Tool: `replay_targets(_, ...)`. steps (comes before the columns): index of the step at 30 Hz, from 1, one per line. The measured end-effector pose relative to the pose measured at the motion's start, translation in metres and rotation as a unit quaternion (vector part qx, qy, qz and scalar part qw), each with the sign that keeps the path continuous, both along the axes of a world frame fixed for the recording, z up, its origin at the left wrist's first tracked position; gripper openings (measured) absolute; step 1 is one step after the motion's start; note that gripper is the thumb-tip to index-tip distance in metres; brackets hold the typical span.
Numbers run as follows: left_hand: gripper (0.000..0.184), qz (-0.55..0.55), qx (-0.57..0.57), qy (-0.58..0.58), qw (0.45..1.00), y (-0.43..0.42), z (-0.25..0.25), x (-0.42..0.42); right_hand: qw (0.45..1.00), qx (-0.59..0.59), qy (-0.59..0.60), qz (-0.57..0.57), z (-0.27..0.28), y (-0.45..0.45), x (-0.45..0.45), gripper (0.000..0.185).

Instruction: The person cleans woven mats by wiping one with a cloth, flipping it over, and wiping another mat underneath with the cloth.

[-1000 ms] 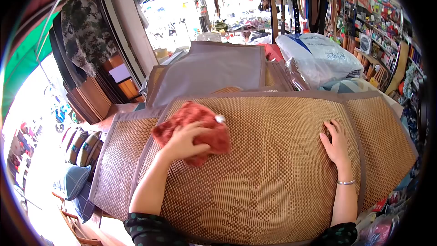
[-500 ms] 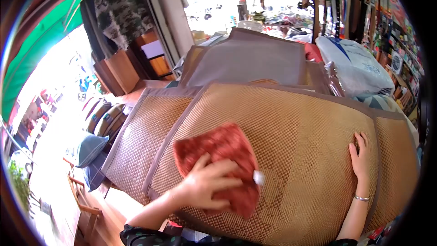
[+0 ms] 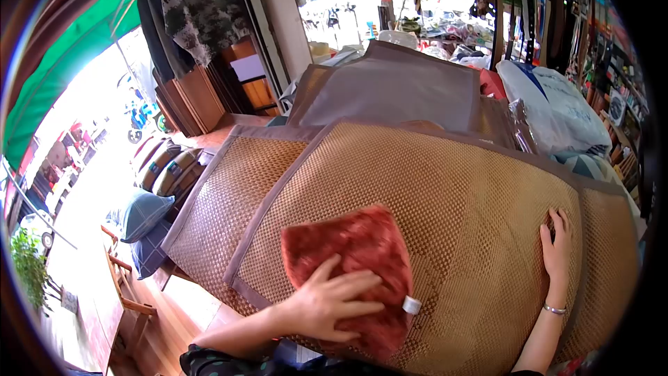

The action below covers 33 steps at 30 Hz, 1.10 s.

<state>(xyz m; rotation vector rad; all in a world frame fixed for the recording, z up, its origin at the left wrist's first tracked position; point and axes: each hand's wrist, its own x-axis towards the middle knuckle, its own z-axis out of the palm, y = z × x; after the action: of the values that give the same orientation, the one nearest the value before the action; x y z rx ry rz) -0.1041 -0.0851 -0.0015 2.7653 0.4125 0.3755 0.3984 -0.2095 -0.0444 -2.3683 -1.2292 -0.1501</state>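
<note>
A red plush cloth (image 3: 369, 237) with a small white tag lies on the tan woven mat (image 3: 417, 167), near its front left part. My left hand (image 3: 341, 303) rests flat on top of the cloth, fingers spread and pressing on it. Near the mat's right side, my right hand (image 3: 557, 244) lies palm down on the weave with its fingers extended and a silver bracelet on the wrist. The mat has a grey-brown border and lies over another woven mat that shows at the left and right.
Behind the mats is a grey sheet (image 3: 403, 87). A plastic-wrapped bundle (image 3: 557, 108) sits at the back right. Blue cushions (image 3: 142, 216) and a wooden chair (image 3: 125, 285) stand at the left. Dark clothes (image 3: 202, 14) hang at the upper left.
The view has turned left. My left hand and the red cloth have moved toward the mat's front edge, and the cloth is now more spread out. My right hand stays on the mat's right side.
</note>
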Motion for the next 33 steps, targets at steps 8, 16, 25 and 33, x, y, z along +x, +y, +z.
replay_targets(8,0.063,0.271,0.025,0.02,0.962,0.019,-0.009,-0.054,0.999,-0.031,-0.01,-0.015,0.01,-0.005,-0.006,0.052)
replay_targets(16,0.061,0.097,0.021,-0.003,0.995,-0.017,-0.005,-0.027,1.0,0.019,-0.003,0.012,0.003,-0.002,-0.003,0.05)
replay_targets(25,0.061,0.2,0.046,0.023,0.979,-0.016,-0.014,-0.036,1.0,0.022,0.01,0.002,0.011,-0.004,-0.013,0.052)
replay_targets(33,0.062,0.22,0.031,0.026,0.975,0.013,-0.012,-0.033,1.0,0.016,-0.022,0.006,0.006,-0.003,-0.009,0.05)
